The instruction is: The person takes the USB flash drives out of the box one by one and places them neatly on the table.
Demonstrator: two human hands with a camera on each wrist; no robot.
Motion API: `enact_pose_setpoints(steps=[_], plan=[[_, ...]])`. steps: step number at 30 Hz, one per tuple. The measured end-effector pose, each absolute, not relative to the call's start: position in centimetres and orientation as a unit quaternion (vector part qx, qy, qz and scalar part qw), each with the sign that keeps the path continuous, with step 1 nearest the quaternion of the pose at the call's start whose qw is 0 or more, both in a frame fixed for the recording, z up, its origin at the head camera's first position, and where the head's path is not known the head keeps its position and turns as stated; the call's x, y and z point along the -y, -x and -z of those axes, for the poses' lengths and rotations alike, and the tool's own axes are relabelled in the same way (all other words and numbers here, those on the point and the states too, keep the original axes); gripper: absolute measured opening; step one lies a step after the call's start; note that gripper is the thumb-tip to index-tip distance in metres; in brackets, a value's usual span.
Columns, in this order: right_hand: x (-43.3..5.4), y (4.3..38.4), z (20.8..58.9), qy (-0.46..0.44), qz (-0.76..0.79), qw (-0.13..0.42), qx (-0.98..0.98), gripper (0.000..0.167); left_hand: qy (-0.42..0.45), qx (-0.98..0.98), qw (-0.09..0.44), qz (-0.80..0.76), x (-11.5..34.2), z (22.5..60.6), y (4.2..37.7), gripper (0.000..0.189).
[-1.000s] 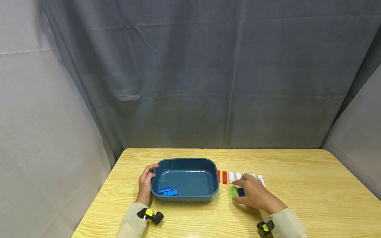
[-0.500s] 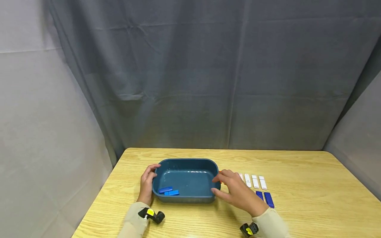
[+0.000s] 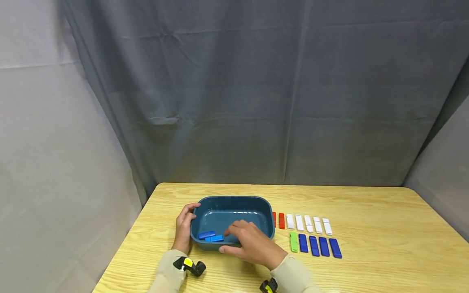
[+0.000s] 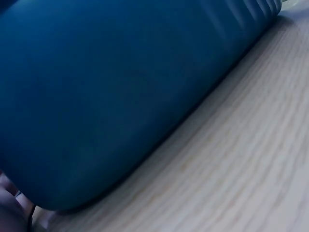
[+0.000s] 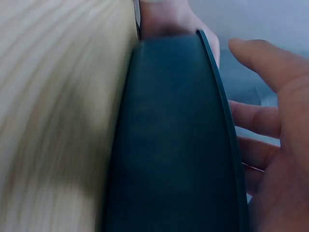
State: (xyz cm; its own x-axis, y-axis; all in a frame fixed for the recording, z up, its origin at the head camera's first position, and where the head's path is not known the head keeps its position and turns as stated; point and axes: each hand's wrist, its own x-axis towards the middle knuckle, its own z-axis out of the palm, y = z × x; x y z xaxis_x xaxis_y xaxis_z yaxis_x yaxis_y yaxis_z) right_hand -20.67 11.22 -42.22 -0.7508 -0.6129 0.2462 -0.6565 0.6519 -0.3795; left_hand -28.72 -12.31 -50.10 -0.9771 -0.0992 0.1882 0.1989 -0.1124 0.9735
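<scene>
A dark blue-green plastic tub (image 3: pixel 234 200) stands on the table, with two blue sticks (image 3: pixel 214 238) that look like USB sticks lying in its front left corner. My left hand (image 3: pixel 183 228) grips the tub's left end, fingers over the rim. Over the tub's near rim reaches my right hand (image 3: pixel 253 244), thumb outside and fingers inside, close to the blue sticks and holding nothing visible. In the right wrist view, the right thumb (image 5: pixel 263 55) is apart from the tub wall (image 5: pixel 169 135). The left wrist view shows mostly the tub's outer wall (image 4: pixel 106 96).
Right of the tub, a back row holds red sticks (image 3: pixel 281 221) and several white sticks (image 3: pixel 299 222). In front of it lie a green stick (image 3: pixel 294 242) and several dark blue sticks (image 3: pixel 314 245). Grey curtains (image 3: pixel 234 101) surround the wooden table (image 3: pixel 384 236).
My right hand has left the green stick, which now lies at the front row's left end, and moved left over the tub. The left hand stays on the tub.
</scene>
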Motion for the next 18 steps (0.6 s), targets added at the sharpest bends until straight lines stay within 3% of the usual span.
enact_pose_setpoints(steps=[7,18], plan=[[-8.0,20.9,42.8,-0.367,-0.179,0.041,0.912,0.053,0.045,0.652,0.094,0.751,12.2,50.0,28.7,0.036],[-6.3,20.7,43.6,-0.321,-0.117,0.006,0.94,0.075,0.046,0.652,0.096,0.75,12.4,50.3,28.8,0.036]])
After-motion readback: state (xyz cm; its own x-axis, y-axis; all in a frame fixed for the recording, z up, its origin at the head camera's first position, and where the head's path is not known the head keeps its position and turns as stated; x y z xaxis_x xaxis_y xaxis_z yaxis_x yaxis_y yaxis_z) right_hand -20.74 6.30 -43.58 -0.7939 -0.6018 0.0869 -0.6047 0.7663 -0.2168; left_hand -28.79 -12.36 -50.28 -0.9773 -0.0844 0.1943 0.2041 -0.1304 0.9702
